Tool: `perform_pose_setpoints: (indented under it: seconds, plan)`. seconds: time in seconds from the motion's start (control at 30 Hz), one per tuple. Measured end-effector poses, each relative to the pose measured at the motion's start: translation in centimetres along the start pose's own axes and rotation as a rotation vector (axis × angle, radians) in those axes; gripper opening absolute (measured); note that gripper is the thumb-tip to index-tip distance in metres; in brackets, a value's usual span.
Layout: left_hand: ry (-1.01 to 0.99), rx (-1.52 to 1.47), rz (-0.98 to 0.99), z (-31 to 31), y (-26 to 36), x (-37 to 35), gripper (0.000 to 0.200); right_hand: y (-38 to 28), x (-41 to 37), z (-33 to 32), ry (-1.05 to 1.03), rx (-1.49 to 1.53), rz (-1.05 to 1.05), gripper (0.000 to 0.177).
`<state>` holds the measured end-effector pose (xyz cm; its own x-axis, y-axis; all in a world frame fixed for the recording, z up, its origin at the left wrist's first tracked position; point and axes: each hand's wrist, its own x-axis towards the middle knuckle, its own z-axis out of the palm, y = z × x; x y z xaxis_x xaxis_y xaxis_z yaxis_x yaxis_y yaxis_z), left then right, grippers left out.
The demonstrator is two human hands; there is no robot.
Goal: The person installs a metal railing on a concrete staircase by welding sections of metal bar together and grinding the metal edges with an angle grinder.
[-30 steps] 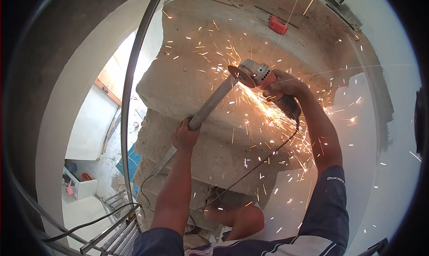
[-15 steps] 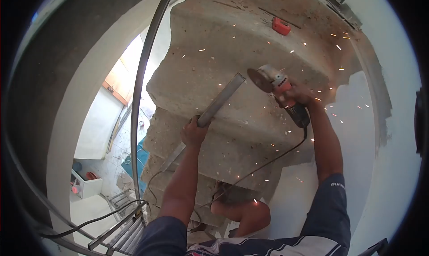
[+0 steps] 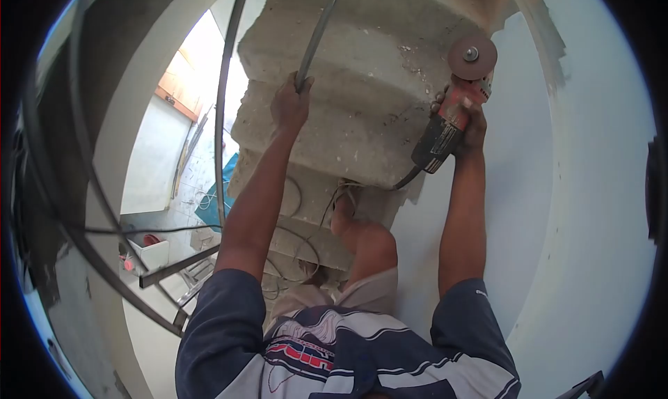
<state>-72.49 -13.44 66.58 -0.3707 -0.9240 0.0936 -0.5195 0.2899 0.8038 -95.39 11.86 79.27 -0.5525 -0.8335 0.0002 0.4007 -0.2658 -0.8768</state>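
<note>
My left hand (image 3: 291, 108) is closed around the lower part of a grey metal bar (image 3: 320, 38), which slants up and away over the concrete steps. Off to the right, my right hand (image 3: 470, 129) grips an angle grinder (image 3: 442, 131) with a red and black body. Its round cutting disc (image 3: 477, 72) faces up toward me near the wall, well apart from the bar. From the grinder's rear end a black cord (image 3: 407, 179) runs down toward the steps by my leg.
Rough concrete steps (image 3: 334, 138) lie under both hands, with loose debris on one tread. A white wall (image 3: 518, 190) borders the right side. On the left, a dark metal rail (image 3: 223, 106) stands at the broken stair edge, above a lower room. Loose cables (image 3: 306, 242) curl near my legs.
Sparks have stopped flying. The grinder has turned so its disc faces me and has shifted right, toward the wall. My left hand has moved up with the bar, and the view has shifted.
</note>
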Motion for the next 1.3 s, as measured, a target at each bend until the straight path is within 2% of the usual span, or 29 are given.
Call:
perform_pose_setpoints:
  seconds: [0.07,0.1,0.2,0.27,0.37,0.5,0.57,0.73,0.8,0.93,1.1,1.13,1.2,1.23,1.3]
  plan:
    - [0.145,-0.005,0.146,-1.7,1.5,-1.3,0.046,0.5,-1.3,1.6,0.011,0.065,-0.028,0.05]
    - [0.151,-0.005,0.157,-2.4,2.1,-1.7,0.046,0.6,-1.7,2.2,0.034,0.121,-0.046,0.05]
    - [0.174,-0.03,0.154,-6.0,3.8,-5.0,0.043,0.7,-2.4,4.7,-0.048,0.248,-0.093,0.051]
    - [0.104,-0.059,0.094,-8.3,4.8,-7.8,0.041,0.6,-2.7,5.7,-0.077,0.277,-0.086,0.053]
    - [0.202,-0.107,0.172,-11.2,4.6,-11.9,0.039,-0.1,-4.1,7.6,-0.129,0.267,-0.106,0.057]
    - [0.172,-0.177,0.094,-15.1,4.6,-17.5,0.04,-0.9,-5.7,10.4,-0.189,0.315,-0.107,0.061]
    - [0.218,-0.225,0.185,-15.8,4.4,-19.3,0.041,-1.4,-6.0,11.3,-0.24,0.34,-0.071,0.06]
    - [0.14,-0.245,0.128,-17.6,4.2,-22.4,0.055,-2.6,-6.9,13.1,-0.264,0.404,-0.063,0.058]
    - [0.137,-0.27,0.12,-17.7,3.7,-22.8,0.06,-3.1,-6.6,13.7,-0.261,0.394,-0.154,0.055]
    - [0.134,-0.309,0.087,-17.7,2.8,-22.7,0.061,-4.1,-4.8,12.8,-0.349,0.356,-0.103,0.055]
    - [0.098,-0.29,0.032,-16.1,2.8,-19.7,0.062,-7.1,-2.3,12.5,-0.292,0.197,-0.179,0.054]
    - [0.155,-0.298,0.079,-14.5,2.1,-18.6,0.062,-7.3,-1.2,11.8,-0.277,0.197,-0.182,0.054]
    - [0.11,-0.274,0.053,-12.9,1.6,-15.6,0.063,-9.0,1.7,10.9,-0.214,0.14,-0.205,0.053]
    - [0.076,-0.243,0.015,-11.8,1.2,-14.3,0.064,-9.8,3.1,10.3,-0.205,0.133,-0.201,0.053]
    - [0.083,-0.307,-0.035,-9.2,-0.1,-11.6,0.066,-11.3,6.4,8.8,-0.226,0.065,-0.029,0.051]
